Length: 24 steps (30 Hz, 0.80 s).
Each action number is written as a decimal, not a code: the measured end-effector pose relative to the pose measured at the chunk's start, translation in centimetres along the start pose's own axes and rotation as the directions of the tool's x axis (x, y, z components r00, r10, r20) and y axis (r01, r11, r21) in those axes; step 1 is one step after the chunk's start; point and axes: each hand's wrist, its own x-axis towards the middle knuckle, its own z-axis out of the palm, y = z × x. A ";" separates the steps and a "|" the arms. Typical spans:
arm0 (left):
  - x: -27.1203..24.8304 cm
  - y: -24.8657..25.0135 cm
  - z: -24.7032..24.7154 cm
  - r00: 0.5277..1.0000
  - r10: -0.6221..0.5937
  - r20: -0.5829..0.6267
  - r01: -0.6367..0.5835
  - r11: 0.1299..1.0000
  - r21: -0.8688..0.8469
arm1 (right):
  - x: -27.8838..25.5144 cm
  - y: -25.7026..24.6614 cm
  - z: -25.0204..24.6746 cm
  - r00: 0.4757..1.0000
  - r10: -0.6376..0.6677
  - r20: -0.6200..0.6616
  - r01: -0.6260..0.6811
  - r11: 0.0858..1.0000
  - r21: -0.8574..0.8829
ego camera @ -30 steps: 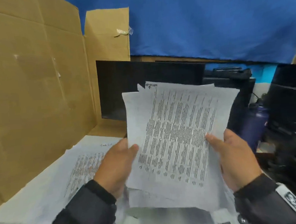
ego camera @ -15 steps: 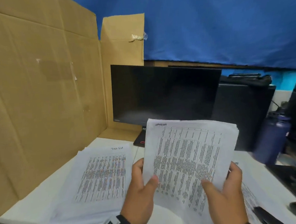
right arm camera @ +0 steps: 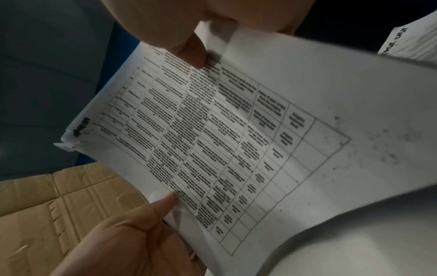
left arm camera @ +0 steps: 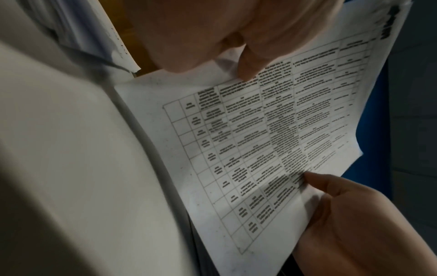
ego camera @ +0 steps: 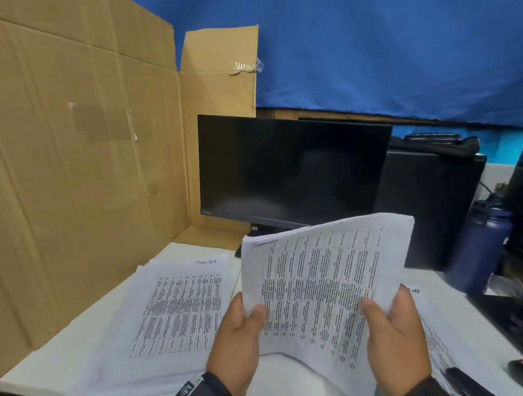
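A sheaf of white sheets [ego camera: 317,286] printed with a table stands tilted above the white desk [ego camera: 284,383]. My left hand [ego camera: 241,336] grips its left edge, thumb on the printed face. My right hand [ego camera: 394,330] grips its right edge the same way. The left wrist view shows the table page [left arm camera: 272,130] held by my left hand [left arm camera: 236,46], with my right hand [left arm camera: 350,211] at the other edge. In the right wrist view the page [right arm camera: 224,140] bends between my right hand [right arm camera: 189,41] and left hand [right arm camera: 132,233].
A second pile of printed sheets [ego camera: 175,313] lies on the desk at the left, and more sheets [ego camera: 438,349] lie at the right. A cardboard wall [ego camera: 69,179] stands left. A dark monitor [ego camera: 289,171], a blue bottle [ego camera: 480,245] and a black pen [ego camera: 467,381] are nearby.
Both hands have brought the sheaf lower and nearer to me, and its top has tipped away. The monitor and the left pile have come into fuller view.
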 end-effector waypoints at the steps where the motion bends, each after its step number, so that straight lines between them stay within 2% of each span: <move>1: 0.1 -0.2 -0.2 1.000 -0.015 0.003 0.016 1.000 -0.027 | 0.0 0.1 0.0 1.000 0.002 0.021 -0.002 1.000 -0.005; 5: 0.1 -0.9 -0.4 0.997 -0.063 0.051 0.064 0.998 -0.020 | -0.7 1.0 0.5 0.993 0.066 0.097 -0.064 0.998 -0.018; 8: 0.2 -1.0 -0.3 0.993 -0.052 0.103 0.048 0.998 0.041 | -0.9 1.0 0.7 0.990 0.078 0.117 -0.075 0.997 -0.033; 11: 0.8 -1.3 -0.4 0.999 -0.043 0.034 0.041 0.997 0.059 | -0.7 1.1 0.7 0.993 0.009 0.118 0.004 0.994 -0.108; 13: 1.2 -1.6 -0.6 0.998 -0.057 -0.004 0.057 0.997 0.056 | -0.5 1.5 0.9 0.994 0.023 0.111 -0.011 0.995 -0.103; 17: 1.3 -2.4 -0.8 0.993 -0.122 0.003 0.121 0.988 0.099 | -0.4 2.5 1.2 0.983 0.126 0.132 -0.115 0.990 -0.086; 21: 1.6 -1.4 -1.2 0.992 -0.121 0.035 0.115 0.984 0.138 | 0.0 2.3 0.7 0.982 0.119 0.144 -0.100 0.986 -0.130; 24: 1.3 0.4 -1.4 0.996 -0.076 0.038 0.066 0.976 0.205 | 0.8 1.5 -0.3 0.972 0.113 0.206 -0.086 0.987 -0.137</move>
